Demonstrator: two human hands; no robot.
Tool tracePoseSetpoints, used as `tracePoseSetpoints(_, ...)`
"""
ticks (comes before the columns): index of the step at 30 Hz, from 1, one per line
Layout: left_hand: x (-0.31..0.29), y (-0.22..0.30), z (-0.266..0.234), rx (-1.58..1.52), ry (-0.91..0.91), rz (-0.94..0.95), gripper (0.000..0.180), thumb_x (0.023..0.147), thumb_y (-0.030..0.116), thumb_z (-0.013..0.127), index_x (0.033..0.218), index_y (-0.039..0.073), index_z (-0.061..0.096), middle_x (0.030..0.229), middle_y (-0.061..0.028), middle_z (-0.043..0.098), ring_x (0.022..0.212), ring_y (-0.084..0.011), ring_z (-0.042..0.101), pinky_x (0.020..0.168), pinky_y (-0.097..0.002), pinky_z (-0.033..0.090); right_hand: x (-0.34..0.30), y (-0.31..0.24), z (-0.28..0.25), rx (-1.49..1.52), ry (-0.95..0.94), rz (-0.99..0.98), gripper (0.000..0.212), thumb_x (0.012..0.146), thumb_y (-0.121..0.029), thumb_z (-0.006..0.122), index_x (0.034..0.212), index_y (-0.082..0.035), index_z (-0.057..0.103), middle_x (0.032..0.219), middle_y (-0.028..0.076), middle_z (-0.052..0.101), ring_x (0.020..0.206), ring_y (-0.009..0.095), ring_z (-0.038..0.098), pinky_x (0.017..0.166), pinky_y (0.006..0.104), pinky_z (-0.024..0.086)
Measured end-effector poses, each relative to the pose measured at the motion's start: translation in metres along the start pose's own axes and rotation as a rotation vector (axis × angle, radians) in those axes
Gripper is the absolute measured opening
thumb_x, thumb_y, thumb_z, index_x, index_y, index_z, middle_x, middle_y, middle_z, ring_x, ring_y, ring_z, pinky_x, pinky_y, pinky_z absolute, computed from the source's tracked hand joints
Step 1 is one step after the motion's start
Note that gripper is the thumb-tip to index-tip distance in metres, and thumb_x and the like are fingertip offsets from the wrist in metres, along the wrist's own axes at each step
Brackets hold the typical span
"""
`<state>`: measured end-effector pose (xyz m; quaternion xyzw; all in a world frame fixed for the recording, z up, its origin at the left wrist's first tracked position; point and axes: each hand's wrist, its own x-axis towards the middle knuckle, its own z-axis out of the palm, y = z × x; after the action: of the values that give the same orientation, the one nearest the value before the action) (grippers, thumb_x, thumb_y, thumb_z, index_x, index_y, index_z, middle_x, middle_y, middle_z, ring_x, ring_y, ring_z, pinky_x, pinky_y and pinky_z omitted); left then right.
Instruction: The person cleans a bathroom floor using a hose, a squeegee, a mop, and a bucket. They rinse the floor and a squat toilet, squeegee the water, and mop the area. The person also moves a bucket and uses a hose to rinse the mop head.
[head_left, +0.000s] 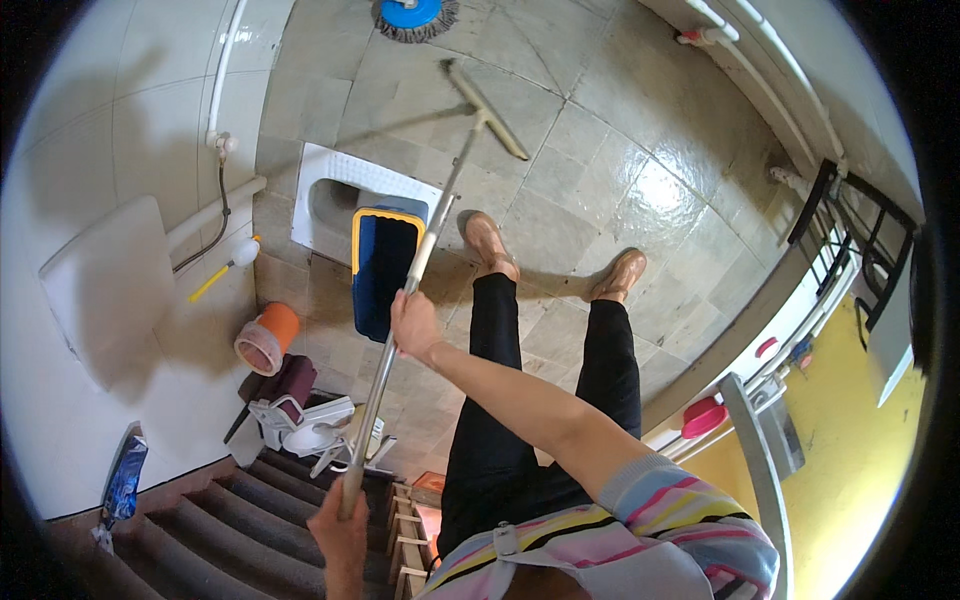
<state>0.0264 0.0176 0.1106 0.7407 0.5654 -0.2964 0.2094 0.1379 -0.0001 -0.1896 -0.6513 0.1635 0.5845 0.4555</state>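
A floor squeegee [374, 415] with a long metal pole runs slantwise before me, its wide pale head [487, 112] down on the wet tiled floor. My left hand [340, 525] is wrapped round the pole's near end. Farther up, my right hand [415, 322] grips the pole around its middle. Just left of the pole stands a dark blue bucket [366, 270] with a yellow rim. Behind it a white squat toilet pan [405, 186] is set in the floor, partly hidden by the bucket.
A blue mop head [412, 15] lies at the far edge. An orange bucket [275, 330] and a white brush with a yellow handle [222, 270] are by the left wall. Dark steps [215, 525] are at the lower left. A black metal rack [850, 235] is at right.
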Motion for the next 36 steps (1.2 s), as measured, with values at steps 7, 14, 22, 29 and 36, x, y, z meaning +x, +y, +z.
tracePoseSetpoints(7,-0.034,-0.048,-0.025,-0.12,-0.069,-0.238,0.034,0.084,0.012,0.065,0.116,0.0,0.059,0.105,-0.0192,0.065,0.09,-0.0207,0.064,0.076,-0.0322,0.051,-0.01,0.031,0.08,-0.254,-0.5,0.023,0.048,0.096,-0.03,0.038,0.069,0.008,0.052,0.056,0.021,0.059,0.042,0.027,0.061,0.036,0.0361,0.049)
tracePoseSetpoints(14,0.005,-0.101,0.033,-0.306,0.01,0.068,0.035,0.076,0.005,0.067,0.111,0.006,0.063,0.083,-0.016,0.066,0.07,-0.024,0.064,0.063,-0.0308,0.05,-0.018,0.024,0.005,-0.182,-0.119,-0.102,0.034,0.094,-0.023,0.042,0.079,0.005,0.053,0.063,0.018,0.06,0.045,0.026,0.06,0.043,0.0344,0.05)
tracePoseSetpoints(22,0.165,0.125,0.118,-0.191,0.043,0.688,0.037,0.08,0.021,0.069,0.115,0.016,0.06,0.062,-0.0083,0.057,0.055,-0.0258,0.06,0.049,-0.0353,0.047,0.135,-0.05,-0.241,0.128,0.612,-0.198,0.045,0.096,-0.04,0.037,0.074,-0.003,0.051,0.064,0.007,0.053,0.058,0.017,0.054,0.05,0.034,0.044)
tracePoseSetpoints(29,0.117,0.032,0.094,-0.069,-0.138,0.256,0.039,0.078,0.019,0.066,0.113,0.004,0.06,0.088,-0.0185,0.065,0.079,-0.033,0.065,0.066,-0.0388,0.051,0.136,-0.002,-0.122,-0.195,0.41,-0.033,0.035,0.092,-0.031,0.041,0.087,0.0,0.055,0.069,0.011,0.056,0.058,0.025,0.057,0.049,0.0377,0.047)
tracePoseSetpoints(36,-0.074,-0.065,0.044,-0.472,-0.29,-0.469,0.031,0.086,0.018,0.063,0.113,0.005,0.062,0.084,-0.0117,0.068,0.068,-0.0198,0.063,0.062,-0.0309,0.05,-0.019,0.024,-0.019,-0.306,-0.359,0.114,0.046,0.096,-0.036,0.034,0.084,0.005,0.051,0.06,0.017,0.058,0.042,0.027,0.059,0.04,0.0362,0.05)
